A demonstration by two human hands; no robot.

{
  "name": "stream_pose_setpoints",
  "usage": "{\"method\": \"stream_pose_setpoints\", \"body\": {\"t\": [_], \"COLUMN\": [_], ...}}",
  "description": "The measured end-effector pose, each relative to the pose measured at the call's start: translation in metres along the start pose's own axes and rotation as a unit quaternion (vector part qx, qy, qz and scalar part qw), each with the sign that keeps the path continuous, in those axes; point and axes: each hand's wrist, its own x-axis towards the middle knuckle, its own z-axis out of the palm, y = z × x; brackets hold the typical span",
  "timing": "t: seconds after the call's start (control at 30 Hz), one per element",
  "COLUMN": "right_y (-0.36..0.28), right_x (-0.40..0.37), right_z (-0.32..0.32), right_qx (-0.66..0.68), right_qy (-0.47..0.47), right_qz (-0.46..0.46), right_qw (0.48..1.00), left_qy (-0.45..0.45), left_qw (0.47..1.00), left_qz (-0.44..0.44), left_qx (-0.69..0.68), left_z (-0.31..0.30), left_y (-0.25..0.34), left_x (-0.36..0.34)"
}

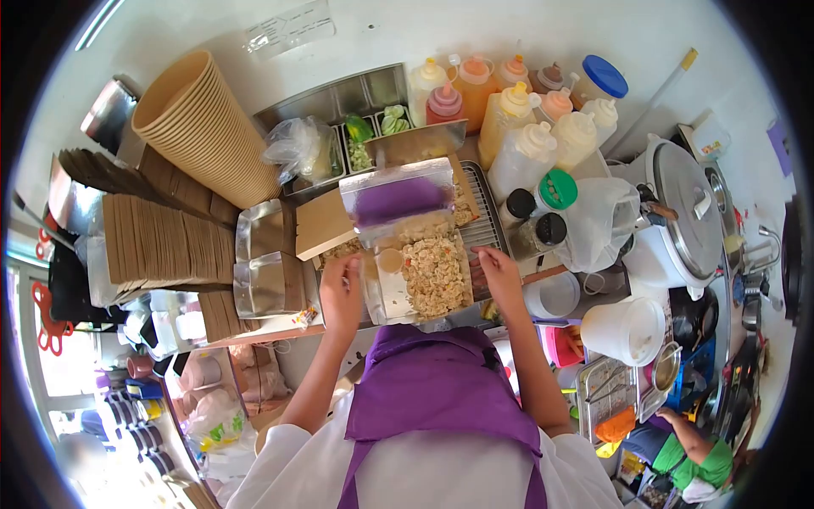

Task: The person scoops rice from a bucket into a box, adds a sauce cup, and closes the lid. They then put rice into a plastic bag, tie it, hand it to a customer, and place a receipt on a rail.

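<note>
In front of me a takeout box (373, 297) lies with its lid (398, 193) raised; the lid's shiny inside mirrors purple. Fried rice (437, 276) fills the right part of the box. A small clear cup (390, 260) sits on its left side. My left hand (343, 293) is closed at the box's left edge, its fingertips partly hidden. At the right edge, my right hand (496, 273) has its fingers bent against the box. Behind it are a brown carton (326, 224) and another rice-filled box (465, 204), partly covered.
Stacked paper bowls (203, 127) and folded brown cartons (165, 242) stand left. Squeeze bottles (509, 123) crowd the back right. A rice cooker (678, 212) and white bucket (623, 331) are at right. A person in green (699, 458) is at lower right.
</note>
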Motion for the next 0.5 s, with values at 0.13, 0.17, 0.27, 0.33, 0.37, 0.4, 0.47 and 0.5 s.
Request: {"method": "stream_pose_setpoints", "body": {"t": [0.13, 0.17, 0.27, 0.33, 0.37, 0.4, 0.47, 0.5], "right_y": [-0.001, -0.002, -0.010, -0.014, -0.016, -0.017, -0.014, -0.012], "right_x": [0.034, 0.039, 0.042, 0.042, 0.043, 0.044, 0.045, 0.048], "right_z": [0.010, 0.013, 0.020, 0.021, 0.022, 0.023, 0.025, 0.028], "right_qx": [0.017, 0.014, -0.001, -0.015, -0.026, -0.038, -0.106, -0.163], "right_qy": [0.000, -0.007, -0.030, -0.031, -0.031, -0.030, -0.028, -0.028], "right_qz": [0.104, 0.129, 0.145, 0.158, 0.154, 0.151, 0.079, 0.008], "right_qw": [0.994, 0.992, 0.989, 0.987, 0.987, 0.987, 0.991, 0.986], "left_qy": [-0.035, -0.056, -0.098, -0.099, -0.102, -0.102, -0.106, -0.095], "left_qw": [0.926, 0.917, 0.865, 0.857, 0.853, 0.871, 0.903, 0.930], "left_qz": [-0.262, -0.281, -0.348, -0.359, -0.364, -0.347, -0.314, -0.279], "left_qx": [-0.271, -0.279, -0.348, -0.357, -0.361, -0.333, -0.274, -0.220], "left_z": [0.022, 0.029, 0.037, 0.036, 0.036, 0.036, 0.036, 0.040], "left_y": [-0.057, -0.065, -0.061, -0.060, -0.059, -0.057, -0.052, -0.053], "left_x": [0.002, 0.004, 0.007, 0.007, 0.009, 0.010, 0.010, 0.011]}}
